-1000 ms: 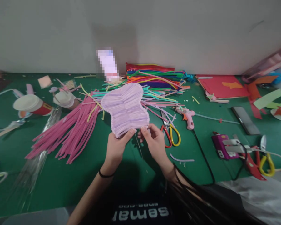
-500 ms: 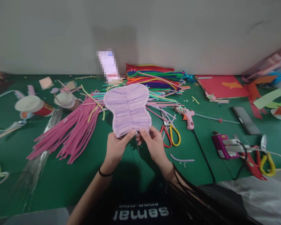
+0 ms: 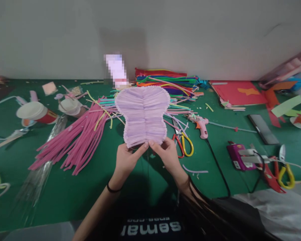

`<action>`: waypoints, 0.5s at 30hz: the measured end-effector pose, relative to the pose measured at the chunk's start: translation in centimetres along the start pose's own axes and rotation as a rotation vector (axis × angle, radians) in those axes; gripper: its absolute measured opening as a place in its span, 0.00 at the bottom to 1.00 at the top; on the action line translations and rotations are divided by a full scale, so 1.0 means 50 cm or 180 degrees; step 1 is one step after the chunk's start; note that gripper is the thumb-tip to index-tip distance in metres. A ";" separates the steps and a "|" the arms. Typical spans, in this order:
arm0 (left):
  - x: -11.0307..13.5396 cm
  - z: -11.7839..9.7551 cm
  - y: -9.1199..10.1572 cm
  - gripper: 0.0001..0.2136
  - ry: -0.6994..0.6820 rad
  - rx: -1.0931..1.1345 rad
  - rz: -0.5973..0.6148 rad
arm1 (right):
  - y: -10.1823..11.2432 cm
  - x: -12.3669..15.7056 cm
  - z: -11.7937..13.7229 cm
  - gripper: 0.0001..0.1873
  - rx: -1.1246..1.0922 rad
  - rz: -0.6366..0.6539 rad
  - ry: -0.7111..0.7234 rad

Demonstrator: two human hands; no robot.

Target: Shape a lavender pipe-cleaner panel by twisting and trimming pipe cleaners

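Panel [image 3: 144, 115] held up in front of the tabletop clutter, straight ahead of the grip and leading away from the body; I read its long axis as running along the centre crease, away from the wearer, with the near edge in the fingers; left hand [image 3: 126, 160] takes that edge from the left, right hand [image 3: 167, 155] from the right; the thumbs all but meet at the crease's near end, so I judge neither hand nearer than the other.

Grip state: each hand pinches the panel's near edge, thumb on the face towards me; the fingers behind are mostly hidden, and I cannot tell how they are set; a thin dark strand [image 3: 147, 164] hangs below the thumbs, its upper end unclear.

Materials: panel is lilac, fuzzy, ribbed crosswise, two-lobed with a pinched waist and a scalloped rim; looks soft, probably wire-cored; pink stems [image 3: 72, 140] fan out to the left, plush and limp-looking, over glossy silver wires [image 3: 43, 167]; scissors [image 3: 188, 145] lie right of the right hand, one handle red, one yellow; glue gun [image 3: 202, 126], smooth pink plastic, lies beyond them; tabletop [image 3: 90, 197] is flat, dark green.
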State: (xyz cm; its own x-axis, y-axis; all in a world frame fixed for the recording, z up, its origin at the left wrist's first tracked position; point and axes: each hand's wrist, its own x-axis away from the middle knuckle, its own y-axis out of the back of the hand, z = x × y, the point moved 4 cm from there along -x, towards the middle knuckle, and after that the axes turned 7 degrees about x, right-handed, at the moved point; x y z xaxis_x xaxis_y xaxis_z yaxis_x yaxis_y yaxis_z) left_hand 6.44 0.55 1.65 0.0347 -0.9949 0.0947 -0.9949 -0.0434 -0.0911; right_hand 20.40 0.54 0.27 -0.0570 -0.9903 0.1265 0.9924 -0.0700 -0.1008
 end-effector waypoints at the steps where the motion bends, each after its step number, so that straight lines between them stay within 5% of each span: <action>1: 0.001 -0.001 0.001 0.11 0.0003 -0.0005 -0.0036 | 0.002 -0.001 0.001 0.11 0.0101 -0.0014 -0.0002; 11: 0.003 0.026 -0.012 0.11 0.0020 0.0227 -0.0355 | -0.012 -0.014 -0.037 0.13 -0.0104 -0.0229 -0.0086; 15: -0.017 0.008 0.032 0.12 -0.0536 -0.0814 -0.0526 | 0.013 -0.020 -0.031 0.22 -0.0092 -0.0406 -0.0127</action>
State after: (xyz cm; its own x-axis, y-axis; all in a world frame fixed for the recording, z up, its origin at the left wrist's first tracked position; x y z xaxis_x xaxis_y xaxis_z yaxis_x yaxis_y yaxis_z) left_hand 4.86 1.31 1.02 0.1912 -0.9783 -0.0795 -0.9653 -0.2021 0.1651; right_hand 20.92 1.32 -1.46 -0.1777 -0.9676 0.1793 0.9738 -0.1991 -0.1097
